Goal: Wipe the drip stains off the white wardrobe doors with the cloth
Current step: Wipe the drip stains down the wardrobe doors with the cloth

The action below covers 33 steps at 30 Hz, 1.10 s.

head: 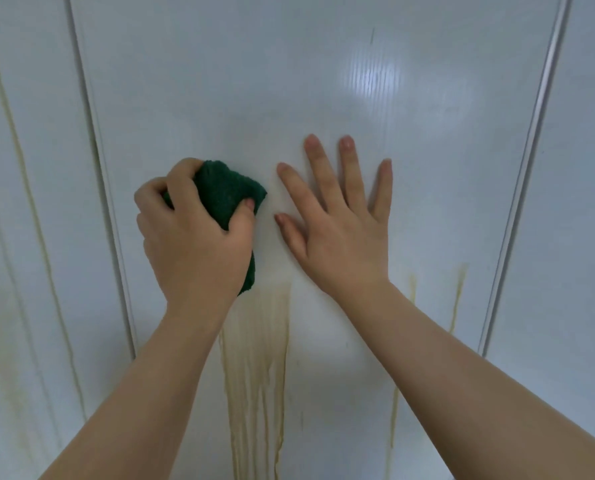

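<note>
A white wardrobe door [289, 81] fills the view. My left hand [195, 244] grips a bunched dark green cloth [223, 192] and presses it against the door. Just to its right, my right hand [341, 216] lies flat on the door with its fingers spread. Yellow-brown drip stains [254, 368] run down the door below the cloth, between my forearms. Thinner drip streaks [457, 299] show to the right of my right wrist. The door above both hands looks white, with only one faint thin mark near the top.
The neighbouring door panel on the left [29, 237] carries long yellowish streaks from top to bottom. A dark seam [109, 202] separates it from the middle door. A raised moulding strip [528, 168] borders the middle door on the right, with another white panel [583, 237] beyond it.
</note>
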Available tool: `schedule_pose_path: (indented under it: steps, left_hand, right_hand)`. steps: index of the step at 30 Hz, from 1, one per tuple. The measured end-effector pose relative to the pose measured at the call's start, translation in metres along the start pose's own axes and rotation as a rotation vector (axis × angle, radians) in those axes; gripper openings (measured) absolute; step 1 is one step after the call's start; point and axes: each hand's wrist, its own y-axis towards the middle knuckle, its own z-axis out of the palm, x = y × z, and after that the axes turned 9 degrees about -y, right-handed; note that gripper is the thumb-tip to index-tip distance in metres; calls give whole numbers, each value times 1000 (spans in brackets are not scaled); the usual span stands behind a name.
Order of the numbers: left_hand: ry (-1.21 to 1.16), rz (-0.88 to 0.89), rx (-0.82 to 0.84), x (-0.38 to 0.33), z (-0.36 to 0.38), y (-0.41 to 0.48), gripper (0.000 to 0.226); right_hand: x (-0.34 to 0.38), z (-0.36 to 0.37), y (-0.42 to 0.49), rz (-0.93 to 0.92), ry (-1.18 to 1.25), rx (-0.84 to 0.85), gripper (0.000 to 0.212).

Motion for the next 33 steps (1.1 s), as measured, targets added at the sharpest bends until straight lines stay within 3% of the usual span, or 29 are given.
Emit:
schedule_pose_path:
  steps: [4, 10, 16, 19, 22, 25, 29, 31, 33]
  left_hand:
    - [132, 102, -97, 9, 2, -7, 60]
    - [47, 98, -133, 25, 4, -24, 55]
    - [28, 160, -196, 10, 7, 30, 44]
    - [24, 191, -197, 24, 14, 3, 41]
    - [75, 329, -140, 53, 16, -62, 40]
    - [106, 426, -122, 62, 11, -47, 38]
    - [6, 250, -190, 41, 13, 13, 40]
    - [-52, 209, -224, 46, 16, -7, 40]
    - [-35, 285, -182, 65, 18, -54, 40]
  right_hand:
    - [0, 0, 0, -1, -8, -17, 47]
    - [-1, 1, 1, -9, -33, -21, 48]
    - [-1, 1, 0, -13, -30, -28, 46]
    - [-6, -3, -2, -38, -11, -18, 43]
    - [-11, -5, -3, -70, -6, -7, 42]
    - [-9, -6, -1, -53, -14, -24, 40]
    - [-9, -4, -2, -46, -8, -40, 40]
    - [-10, -4, -3, -49, -9, -53, 39]
    - [-10, -2, -2, -58, -5, -58, 38]
